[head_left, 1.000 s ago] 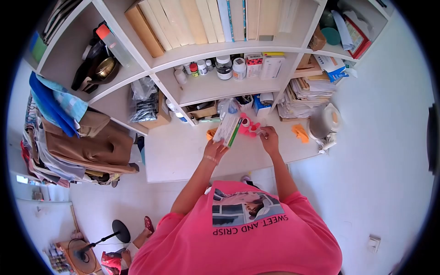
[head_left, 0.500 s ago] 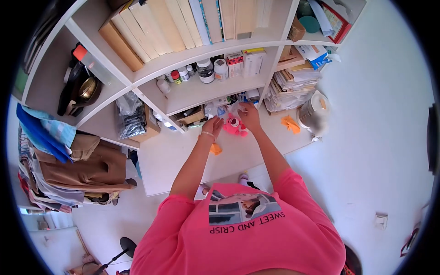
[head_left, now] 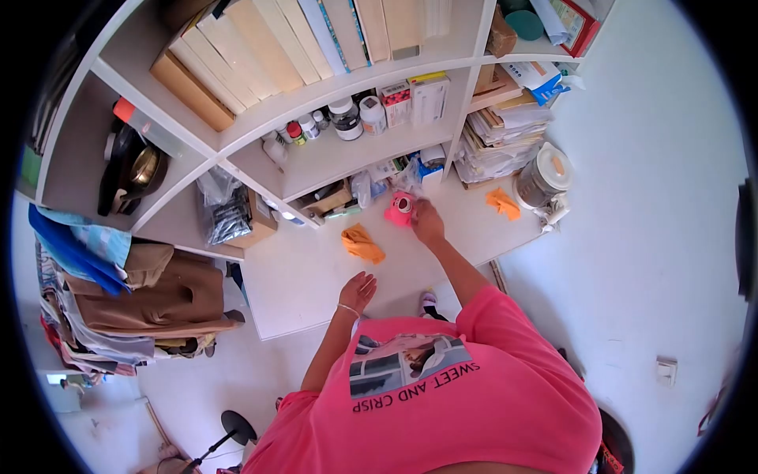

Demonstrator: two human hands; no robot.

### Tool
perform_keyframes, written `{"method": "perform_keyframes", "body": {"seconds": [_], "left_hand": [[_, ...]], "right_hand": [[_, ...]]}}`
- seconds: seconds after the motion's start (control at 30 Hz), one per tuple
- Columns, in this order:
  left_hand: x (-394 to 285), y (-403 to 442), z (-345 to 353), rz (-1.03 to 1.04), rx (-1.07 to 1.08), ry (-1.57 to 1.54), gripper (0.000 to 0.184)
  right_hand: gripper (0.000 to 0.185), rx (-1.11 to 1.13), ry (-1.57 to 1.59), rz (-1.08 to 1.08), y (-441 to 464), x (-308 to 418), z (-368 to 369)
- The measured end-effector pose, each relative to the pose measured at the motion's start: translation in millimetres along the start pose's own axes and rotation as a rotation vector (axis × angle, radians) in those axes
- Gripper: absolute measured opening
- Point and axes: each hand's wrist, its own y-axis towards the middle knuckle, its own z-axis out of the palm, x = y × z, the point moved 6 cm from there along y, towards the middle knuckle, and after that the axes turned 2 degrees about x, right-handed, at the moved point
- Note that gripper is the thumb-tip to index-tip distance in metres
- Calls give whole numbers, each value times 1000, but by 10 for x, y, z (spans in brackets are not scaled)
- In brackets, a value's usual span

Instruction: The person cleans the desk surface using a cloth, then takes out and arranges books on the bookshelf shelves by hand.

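Observation:
A small pink bear toy (head_left: 399, 208) with a pale muzzle is at the back of the white desk, just in front of the lowest shelf. My right hand (head_left: 427, 222) is closed on its right side; the fingertips are partly hidden. Nearer to my body, my left hand (head_left: 358, 293) hovers over the desk's front part, fingers stretched and nothing in them. Between the left hand and the shelf lies a crumpled orange cloth (head_left: 362, 243). Behind the toy, clear plastic bags (head_left: 365, 188) are tucked into the low compartment.
A second orange cloth (head_left: 503, 203) lies to the right, beside a clear lidded jug (head_left: 545, 178). Stacked papers (head_left: 505, 142) fill the right cubby. Bottles (head_left: 346, 120) and boxes line the middle shelf, with books (head_left: 268, 47) above. Clothes (head_left: 150, 296) hang at the left.
My left hand has drawn back from the toy toward my body, uncovering the orange cloth. The right hand has come down from the plastic bag onto the toy, which now sits slightly farther back.

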Motion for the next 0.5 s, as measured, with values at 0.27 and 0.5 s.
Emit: {"method": "perform_keyframes", "body": {"seconds": [0.27, 0.5], "left_hand": [[-414, -47, 667, 844, -340, 1546, 68], [-208, 40, 989, 582, -330, 2333, 85]], "right_hand": [[46, 67, -400, -449, -853, 326, 467], [44, 173, 417, -51, -724, -173, 70]]}}
